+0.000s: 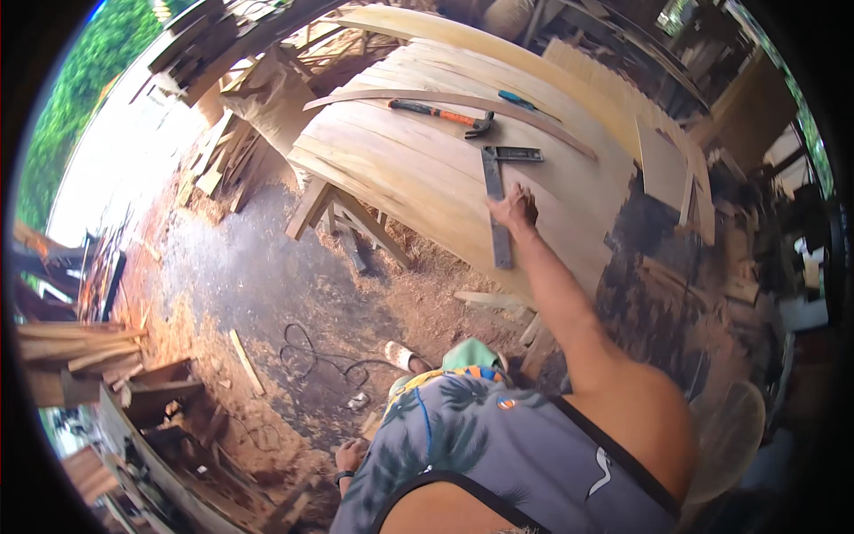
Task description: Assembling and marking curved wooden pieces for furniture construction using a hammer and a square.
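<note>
My right hand (516, 208) reaches over the boards with its thumb across the blade of a carpenter's square (497, 227). Its fingers are bent at the blade's right side. The square has a dark, slotted stock and lies on a wide panel of pale boards (391, 138). My left hand (350, 455) hangs low beside my body, a dark band at its wrist; its fingers are mostly hidden. Beyond the square lie a claw hammer (442, 115) with an orange and black handle, a thin curved wooden strip (463, 99) and a blue-handled screwdriver (518, 100).
A wooden trestle (309, 208) supports the panel's left end. Sawdust and a black cord (311, 354) lie on the dark floor. Scrap timber (160, 392) is heaped at the left, with a full sack (271, 102) at the far left. A flat sheet (663, 167) leans at the right.
</note>
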Motion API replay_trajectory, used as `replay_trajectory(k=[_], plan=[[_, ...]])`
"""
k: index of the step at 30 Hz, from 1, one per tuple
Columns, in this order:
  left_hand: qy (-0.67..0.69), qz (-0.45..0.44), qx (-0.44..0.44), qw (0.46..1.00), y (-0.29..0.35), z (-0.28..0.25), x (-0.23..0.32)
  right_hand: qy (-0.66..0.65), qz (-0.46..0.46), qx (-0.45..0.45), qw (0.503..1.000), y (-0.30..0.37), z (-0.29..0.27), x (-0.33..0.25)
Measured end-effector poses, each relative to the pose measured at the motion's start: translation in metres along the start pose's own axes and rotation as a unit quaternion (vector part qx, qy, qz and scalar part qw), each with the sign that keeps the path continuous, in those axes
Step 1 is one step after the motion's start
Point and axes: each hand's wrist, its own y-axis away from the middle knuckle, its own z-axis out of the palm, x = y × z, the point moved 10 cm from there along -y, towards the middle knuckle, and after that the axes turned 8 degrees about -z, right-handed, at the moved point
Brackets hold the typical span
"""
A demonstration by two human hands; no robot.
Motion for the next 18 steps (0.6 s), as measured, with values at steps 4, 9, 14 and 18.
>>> replay_trajectory(k=[4,9,14,18], plan=[[-0.019,0.17,0.033,0.985,-0.022,-0.103,0.053,-0.055,0.046,-0.049,0.996,-0.049,0.041,0.0],[0.138,-0.005,0.035,0.99,-0.078,-0.138,0.079,-0.087,-0.012,-0.074,0.993,-0.104,0.058,-0.011],[-0.047,0.031,0.011,0.998,-0.096,-0.136,0.136,0.025,0.008,-0.068,0.997,-0.163,0.071,-0.017],[-0.212,0.04,-0.01,0.976,-0.173,-0.188,0.143,0.047,0.139,-0.067,0.987,-0.204,0.089,0.019]])
